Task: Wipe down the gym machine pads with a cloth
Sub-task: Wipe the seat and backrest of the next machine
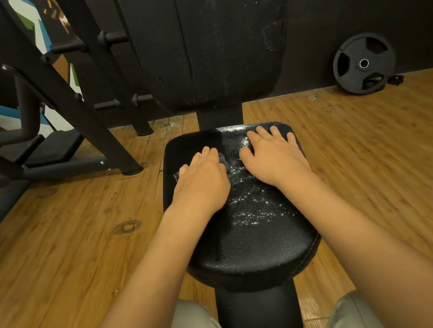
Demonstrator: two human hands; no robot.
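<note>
Okay, head view only. Left hand point(200, 180) lies flat on the far left part of the seat pad point(254, 249), palm down, fingers straight and close together, pressing the cloth point(223, 160) into the pad. The cloth is grey and mostly hidden; only bits peek out past the thumb side and at the outer edge of the hand. Right hand point(273, 156) rests flat on the far right of the seat, fingers slightly spread, holding nothing, likely bracing. Both forearms reach straight forward from the bottom of the frame, wrists low, roughly parallel. White specks point(251, 203) cover the middle strip between the hands and run toward the near half; the pad beside the left hand looks darker and cleaner. Step in hand, as I judge it: wiping the seat. To do it well, press the palm flat, drag the cloth across the speckled strip in overlapping passes, lift the right hand so its patch gets covered too, and push the residue off the edge rather than smearing it. Back pad point(195, 56) stands upright behind the seat, with white streaks on its right side, so it probably needs wiping next. Weight plate point(364, 63) leans on the wall, well apart.
</note>
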